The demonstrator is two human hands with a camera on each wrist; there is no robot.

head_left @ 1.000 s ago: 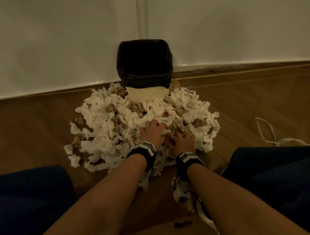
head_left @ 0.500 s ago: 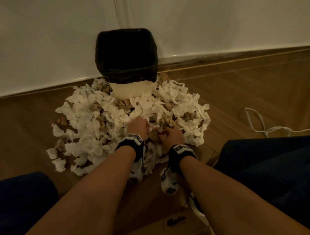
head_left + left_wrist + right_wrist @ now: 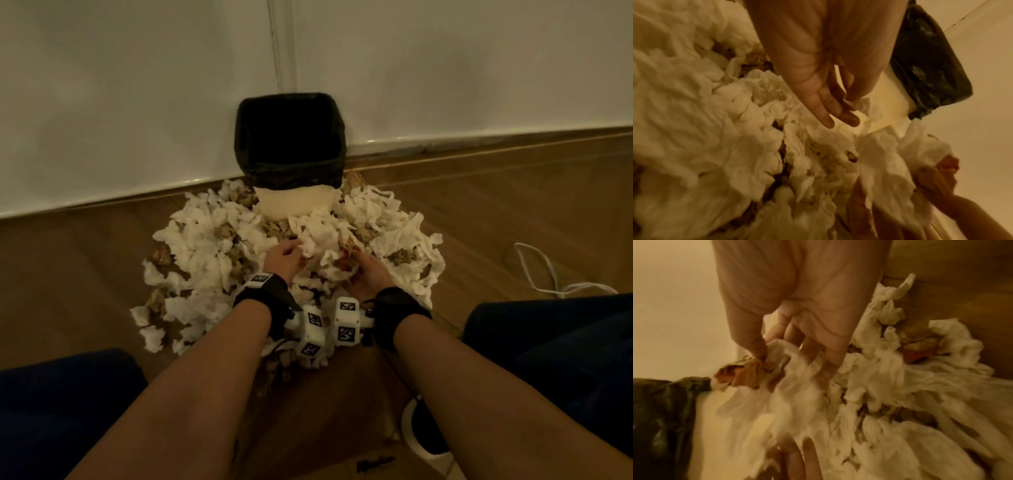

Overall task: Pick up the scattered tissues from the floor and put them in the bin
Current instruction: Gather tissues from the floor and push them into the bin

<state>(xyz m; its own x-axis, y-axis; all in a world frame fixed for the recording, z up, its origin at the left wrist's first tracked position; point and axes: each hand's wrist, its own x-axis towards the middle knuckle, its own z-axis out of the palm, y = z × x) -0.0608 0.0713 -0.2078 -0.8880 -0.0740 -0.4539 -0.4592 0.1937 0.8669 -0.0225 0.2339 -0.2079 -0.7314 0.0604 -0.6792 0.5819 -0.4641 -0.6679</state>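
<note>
Tissues (image 3: pixel 205 246) lie heaped on the floor (image 3: pixel 68 274) in a wide fan round the near side of the bin (image 3: pixel 291 202), which stands against the far wall (image 3: pixel 137 85) with its black liner (image 3: pixel 291 137) folded over the rim. A second ago we had both hands pressed flat into the near edge of the heap; now they have turned inward and come up a little, with a clump (image 3: pixel 322 246) raised between them. Our right hand (image 3: pixel 368 274) is clenched on it: in the right wrist view the thumb and fingers (image 3: pixel 830 356) pinch white tissue together with a brown scrap (image 3: pixel 744 374). Our left hand (image 3: pixel 284 258) looks relaxed, its fingers (image 3: pixel 828 112) nearly straight and laid against the left side of the clump, cupping, not gripping. So we judge the scoop made and the carry to the bin about to begin, a short way, since the bin is just beyond the clump. Nearly all the heap remains on the floor, so the task is barely started. The clump is loose, and bits may fall off unless the left hand closes in. A white cable (image 3: pixel 548 274) lies on the floor far right, well apart.
</note>
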